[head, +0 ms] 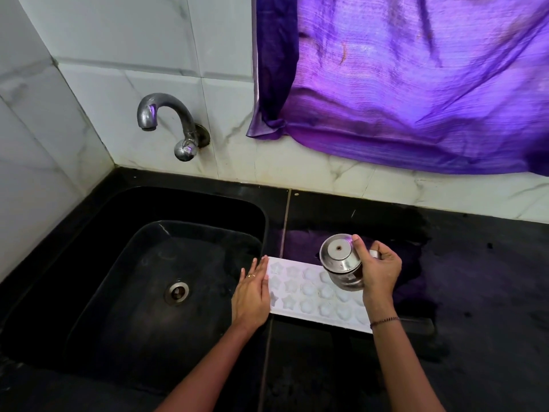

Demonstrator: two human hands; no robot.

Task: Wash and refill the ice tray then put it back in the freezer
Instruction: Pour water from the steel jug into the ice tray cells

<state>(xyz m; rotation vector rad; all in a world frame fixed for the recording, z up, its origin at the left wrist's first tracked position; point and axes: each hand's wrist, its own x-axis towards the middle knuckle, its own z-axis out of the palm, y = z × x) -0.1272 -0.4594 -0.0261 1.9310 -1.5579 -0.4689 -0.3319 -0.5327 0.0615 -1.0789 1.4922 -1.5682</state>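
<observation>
The white ice tray [309, 292] lay flat on the black bench [475, 278] just right of the sink [190, 203], its near-left end reaching the sink's right rim. Its moulds faced up, star shapes in the columns nearer the sink and round ones farther from it; whether they held water could not be told. The left hand [251, 295] rested on the tray's sink-side end, palm down, its fingers [261, 269] straight and released, lying together and curled round nothing; a thin ring [251, 275] showed on one of them. The right hand [380, 269] was over the end of the tray away from the sink, its fingers [358, 248] grasping a steel cup [341, 263]. The cup was tipped over, with its round base turned up towards the camera and its mouth pointing down at the tray, out of sight behind the body of the cup. A dark bead bracelet [384, 321] circled that wrist. In the sink's floor sat a steel drain [177, 292]. On the tiled wall behind the sink, a curved steel tap [166, 120] hung over the basin. To the right of the tap, behind the bench, hung a purple curtain [416, 78], and the bench behind the tray showed a purple sheen.
</observation>
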